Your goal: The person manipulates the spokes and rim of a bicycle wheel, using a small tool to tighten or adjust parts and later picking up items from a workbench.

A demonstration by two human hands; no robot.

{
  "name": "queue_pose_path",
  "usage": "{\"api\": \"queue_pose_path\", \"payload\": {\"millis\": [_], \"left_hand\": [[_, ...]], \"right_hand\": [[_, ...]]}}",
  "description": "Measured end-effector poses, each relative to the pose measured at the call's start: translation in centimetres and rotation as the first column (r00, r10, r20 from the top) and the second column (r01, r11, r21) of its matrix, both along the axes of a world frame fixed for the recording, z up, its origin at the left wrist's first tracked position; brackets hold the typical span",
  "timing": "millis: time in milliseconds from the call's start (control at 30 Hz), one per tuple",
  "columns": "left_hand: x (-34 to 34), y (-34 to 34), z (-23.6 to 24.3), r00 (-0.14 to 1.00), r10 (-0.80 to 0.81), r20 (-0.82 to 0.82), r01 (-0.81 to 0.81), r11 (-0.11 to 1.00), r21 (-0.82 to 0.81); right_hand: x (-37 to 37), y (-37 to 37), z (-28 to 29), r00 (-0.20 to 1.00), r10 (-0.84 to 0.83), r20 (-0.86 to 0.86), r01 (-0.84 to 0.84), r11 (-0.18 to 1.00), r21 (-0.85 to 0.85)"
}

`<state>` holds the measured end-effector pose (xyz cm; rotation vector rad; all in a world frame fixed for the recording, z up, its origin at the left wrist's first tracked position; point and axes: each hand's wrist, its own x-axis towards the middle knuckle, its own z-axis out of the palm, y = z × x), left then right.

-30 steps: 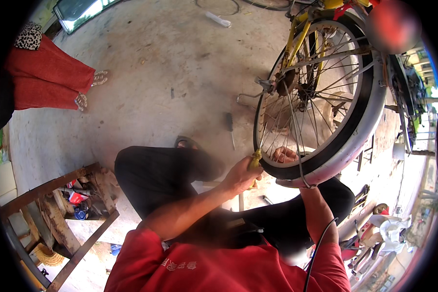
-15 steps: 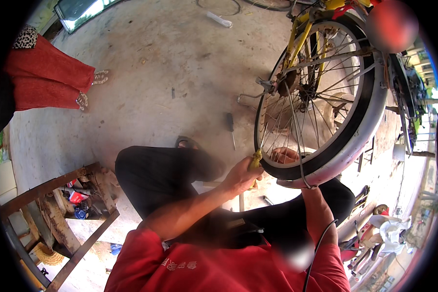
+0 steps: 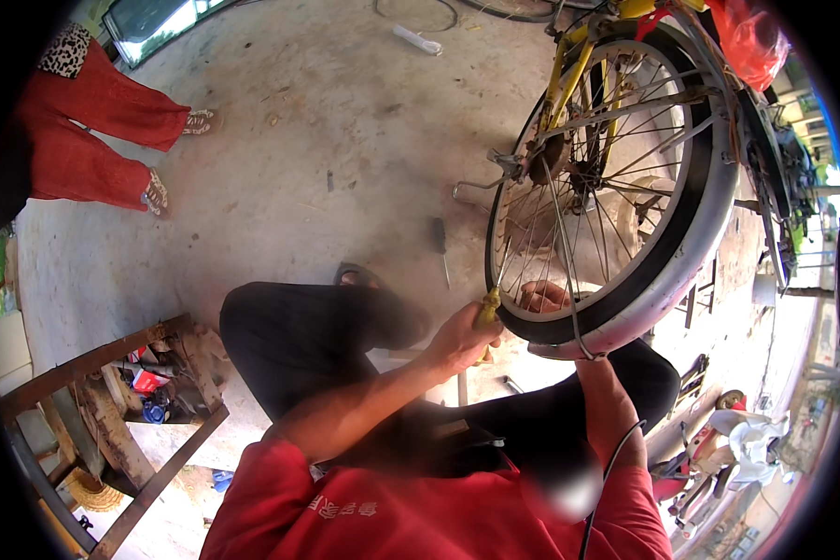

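Cataloguing from afar, I am listing one spoked bicycle wheel [image 3: 583,173], standing right of centre in one yellow frame [image 3: 574,75].

Obstructions, two: one silver mudguard [image 3: 709,233] is curving round the wheel's outer side, and one black tyre [image 3: 698,140] is running inside it; together they are hiding much of the right hand [image 3: 544,297].

Hands, two. The left hand [image 3: 464,338] is gripping one yellow-handled tool [image 3: 487,310], fingers wrapped round the handle, its shaft pointing up beside the wheel's lower-left edge. The right hand is showing curled fingers just inside the lower rim; I am not managing to tell whether they are holding anything.

Floor items: one dark-handled screwdriver [image 3: 440,233] is lying left of the wheel; one white object [image 3: 416,39] is lying farther off.

Surroundings: one bystander in red trousers [image 3: 112,112] is standing at upper left, two patterned shoes [image 3: 157,192] showing. One brown open frame [image 3: 93,362] is occupying the lower left, one woven straw item [image 3: 91,490] sitting within. One red plastic bag [image 3: 751,47] is hanging at upper right.
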<state>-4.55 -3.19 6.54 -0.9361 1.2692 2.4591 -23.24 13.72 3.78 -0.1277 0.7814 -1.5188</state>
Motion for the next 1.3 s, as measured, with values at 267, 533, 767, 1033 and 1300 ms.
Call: {"api": "queue_pose_path", "payload": {"millis": [267, 533, 767, 1033, 1300], "left_hand": [[0.1, 0.0, 0.3, 1.000, -0.010, 0.028, 0.011, 1.000, -0.018], [0.2, 0.1, 0.3, 0.999, -0.033, 0.007, 0.034, 0.998, -0.044], [0.3, 0.5, -0.2, 1.000, -0.019, -0.008, 0.018, 0.999, -0.040], [0.4, 0.3, -0.2, 0.998, 0.031, -0.053, -0.032, 0.999, -0.016], [0.4, 0.6, -2.2, 0.997, 0.019, -0.078, -0.031, 0.988, -0.153]], "right_hand": [[1.3, -1.4, 2.3, 0.942, 0.040, -0.334, 0.007, 0.990, 0.140], [-0.1, -0.2, -0.6, 0.975, 0.036, -0.219, -0.003, 0.988, 0.152], [0.1, 0.5, -0.9, 0.988, -0.020, -0.150, 0.024, 0.999, 0.029], [0.6, -1.6, 2.5, 0.979, -0.026, -0.204, 0.063, 0.982, 0.176], [-1.5, -1.4, -0.5, 0.973, 0.038, -0.229, 0.007, 0.981, 0.195]]}}
